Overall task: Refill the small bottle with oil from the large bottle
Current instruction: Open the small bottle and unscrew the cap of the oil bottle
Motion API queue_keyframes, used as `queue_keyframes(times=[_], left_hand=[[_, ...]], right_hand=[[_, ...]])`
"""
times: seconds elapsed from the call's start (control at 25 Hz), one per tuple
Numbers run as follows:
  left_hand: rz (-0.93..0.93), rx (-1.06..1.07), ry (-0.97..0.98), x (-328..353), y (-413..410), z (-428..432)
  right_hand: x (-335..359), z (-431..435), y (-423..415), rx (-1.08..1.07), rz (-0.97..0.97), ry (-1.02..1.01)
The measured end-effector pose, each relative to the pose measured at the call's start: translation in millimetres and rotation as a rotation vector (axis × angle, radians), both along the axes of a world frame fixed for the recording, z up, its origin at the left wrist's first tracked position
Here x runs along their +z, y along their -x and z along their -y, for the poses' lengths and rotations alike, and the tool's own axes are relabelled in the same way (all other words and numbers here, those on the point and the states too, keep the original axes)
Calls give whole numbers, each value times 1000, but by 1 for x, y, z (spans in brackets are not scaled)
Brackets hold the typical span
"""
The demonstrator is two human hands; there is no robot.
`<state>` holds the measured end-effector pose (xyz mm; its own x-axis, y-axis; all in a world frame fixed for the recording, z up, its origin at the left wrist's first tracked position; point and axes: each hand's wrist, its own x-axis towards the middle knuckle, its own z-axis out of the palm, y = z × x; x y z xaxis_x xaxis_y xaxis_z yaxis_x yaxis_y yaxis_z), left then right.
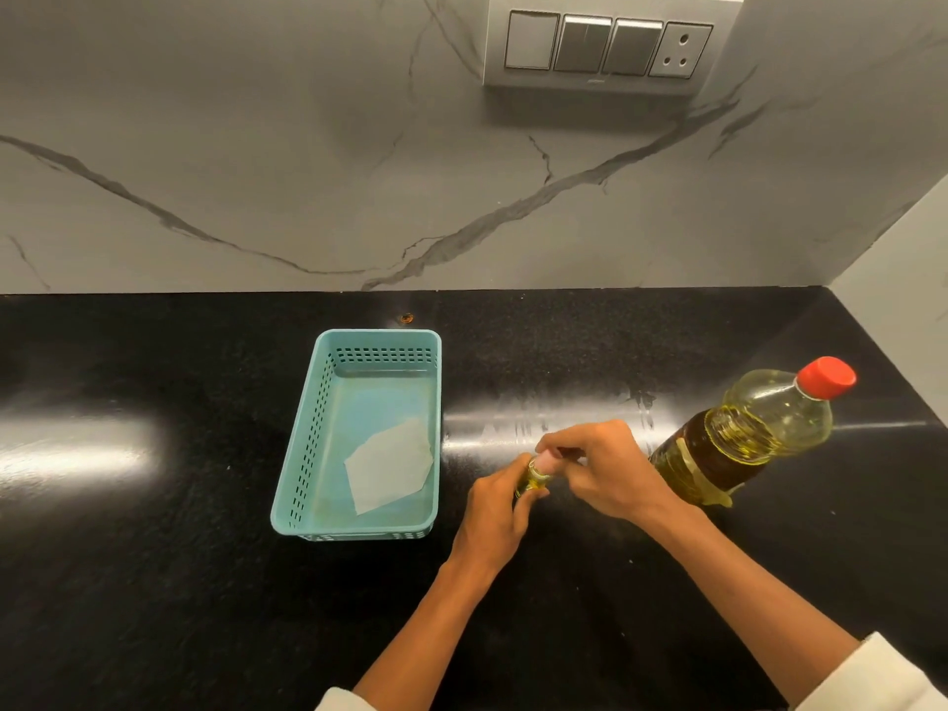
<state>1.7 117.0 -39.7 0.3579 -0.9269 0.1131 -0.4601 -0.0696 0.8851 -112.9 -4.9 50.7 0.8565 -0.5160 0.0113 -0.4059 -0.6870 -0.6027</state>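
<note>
Currently, step: cap work on the small clear glass bottle of yellow oil (533,479); opening or closing, can't tell.
Left hand (495,510): wrapped round small bottle's body, holding it upright on black speckled stone counter (154,582).
Right hand (597,467): fingertips (551,454) pinched at the bottle's top, on a pale cap; cap mostly hidden.
Large clear plastic oil bottle w/ red screw cap (744,433): standing just right of right hand, capped, approx. two-thirds full.
Next move (judgement): if cap comes off, set it down, uncap large bottle, pour slowly; narrow neck, spill risk.
Teal perforated plastic basket (308,454): left of hands, near; pale paper scrap (390,472) inside.
Room: counter open in front and far left; wall corner at right limits tilt of large bottle.
</note>
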Motion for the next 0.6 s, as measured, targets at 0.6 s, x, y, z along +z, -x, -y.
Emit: queue_keyframes(times=[0.6], left_hand=[[-35, 194, -102, 9, 1, -7]], right_hand=[[-26, -27, 31, -397, -160, 125]])
